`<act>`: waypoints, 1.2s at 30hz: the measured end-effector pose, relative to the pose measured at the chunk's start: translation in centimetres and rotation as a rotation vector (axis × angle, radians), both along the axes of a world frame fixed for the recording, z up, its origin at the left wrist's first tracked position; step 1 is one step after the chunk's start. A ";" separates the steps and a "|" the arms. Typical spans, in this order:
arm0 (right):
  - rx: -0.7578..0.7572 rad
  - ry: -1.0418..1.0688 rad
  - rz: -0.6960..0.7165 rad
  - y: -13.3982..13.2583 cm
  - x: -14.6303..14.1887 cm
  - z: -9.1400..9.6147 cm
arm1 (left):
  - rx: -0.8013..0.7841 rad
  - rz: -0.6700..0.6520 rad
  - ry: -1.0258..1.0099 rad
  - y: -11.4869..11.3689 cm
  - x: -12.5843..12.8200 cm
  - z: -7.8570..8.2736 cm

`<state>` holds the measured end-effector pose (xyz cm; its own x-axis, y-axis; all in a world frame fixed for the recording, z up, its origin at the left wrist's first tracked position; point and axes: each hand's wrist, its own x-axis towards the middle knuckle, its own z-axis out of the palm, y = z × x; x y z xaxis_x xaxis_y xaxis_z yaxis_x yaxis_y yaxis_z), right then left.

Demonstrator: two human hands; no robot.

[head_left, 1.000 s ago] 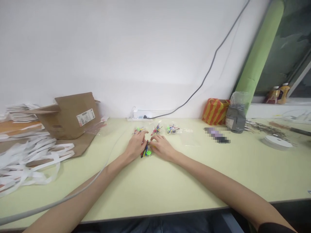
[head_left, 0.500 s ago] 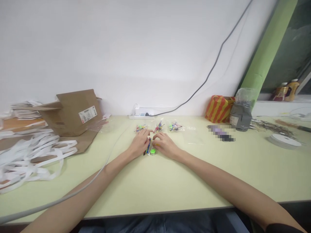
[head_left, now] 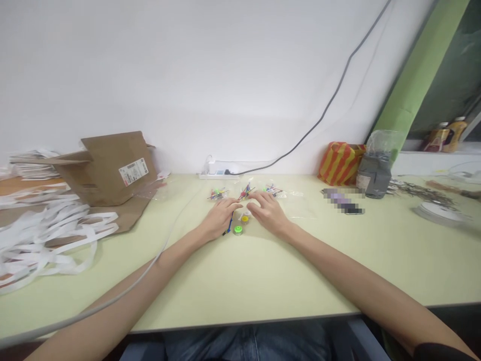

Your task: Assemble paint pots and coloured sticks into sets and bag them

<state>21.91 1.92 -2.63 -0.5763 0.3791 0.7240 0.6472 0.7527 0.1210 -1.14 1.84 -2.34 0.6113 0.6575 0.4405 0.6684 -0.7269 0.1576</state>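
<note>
A white wall [head_left: 188, 85] filled the back, and the pale green table [head_left: 210, 286] spread out below it. On the left sat a cardboard box [head_left: 108, 175], with a heap of white strips [head_left: 56, 240] nearer the person; a red-and-yellow striped bag [head_left: 338, 165] stood at the right by the wall.

The two hands met near the middle of the table. The left hand [head_left: 221, 216] was bent over a blue stick [head_left: 230, 224], which slanted out beside its fingers; whether they pinched it I could not tell. The right hand [head_left: 269, 213] seemed to hold nothing — its fingers were curved, the thumb apart from the forefinger. Just beyond the hands lay three colorful bundles in a row: left [head_left: 218, 193], middle [head_left: 247, 190] and right [head_left: 272, 190].

The smallest things lay between the hands. The blue stick looked light and stiff, probably smooth plastic and thin enough to snap if bent; mid-length seemed the safest place to pinch it. The green-topped piece [head_left: 238, 229] rested on the table nearer the person, with the yellow piece [head_left: 245, 219] just beyond it. Both looked light, hard and rather slippery — best taken by their round sides.
</note>
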 end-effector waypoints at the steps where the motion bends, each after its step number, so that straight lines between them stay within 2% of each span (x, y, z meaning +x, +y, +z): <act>1: 0.004 0.016 -0.014 0.2 0.6 0.1 | -0.002 -0.005 0.012 -0.1 0.1 0.1; 6: -0.013 0.208 -0.040 1.1 2.8 0.0 | -0.011 -0.037 0.060 -0.9 0.6 0.4; 11: -0.142 0.385 -0.105 2.1 2.7 -1.3 | 0.009 -0.091 0.100 -1.3 1.0 0.3; 30: -0.315 0.375 -0.042 2.0 1.5 -2.0 | -0.056 -0.113 0.116 -2.1 1.4 1.3; 36: -0.394 0.490 -0.019 2.1 1.4 -1.9 | -0.071 -0.113 0.168 -2.1 1.5 1.2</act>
